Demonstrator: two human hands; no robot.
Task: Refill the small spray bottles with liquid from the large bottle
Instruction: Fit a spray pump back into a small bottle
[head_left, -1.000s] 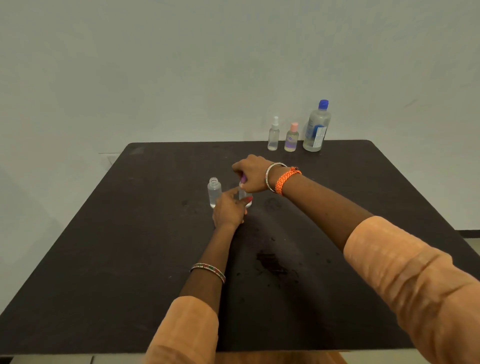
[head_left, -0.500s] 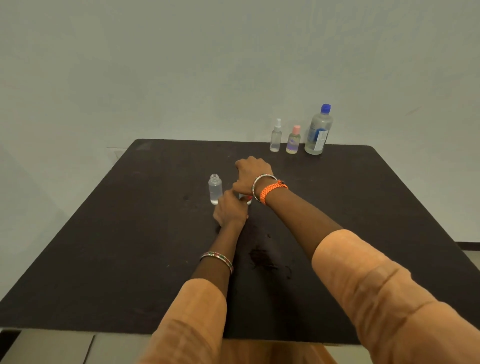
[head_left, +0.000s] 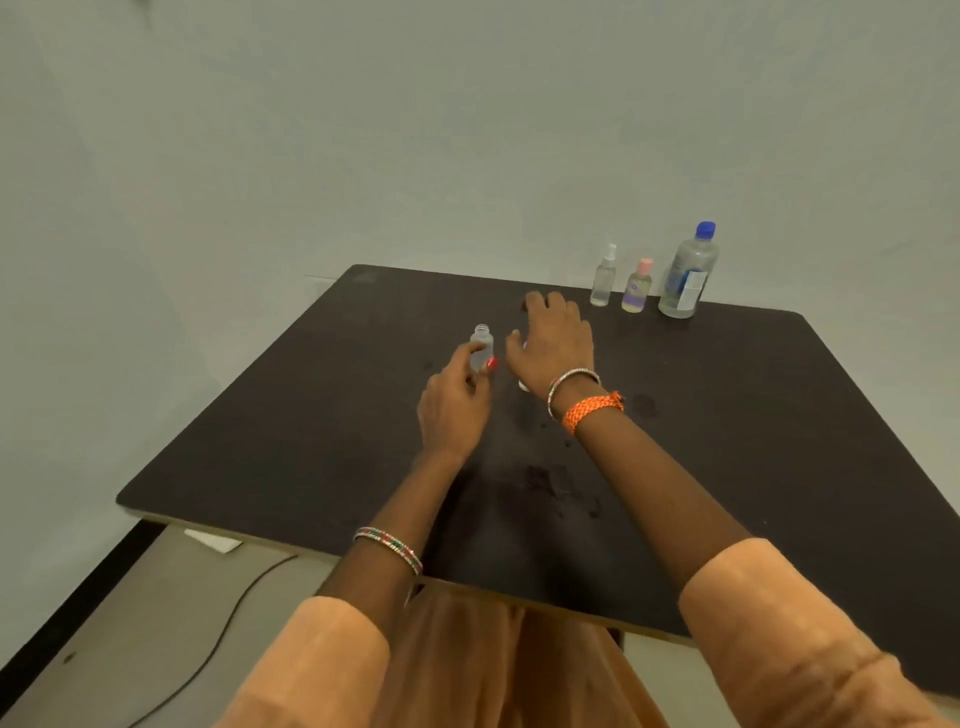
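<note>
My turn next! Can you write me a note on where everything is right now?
Left hand: pinches the open bottle, upright mid-table.
Right hand: fingers spread, holding nothing visible; it hides a small bottle beneath.
Big bottle, still capped, stands at the far edge beside the spray bottle and pink-capped bottle.
Done: one bottle uncapped.
Left: pouring, then recapping. Its liquid level is hard to tell.

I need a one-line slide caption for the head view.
Left hand grips an uncapped small clear plastic bottle on a dark table; right hand hovers beside it.
</note>
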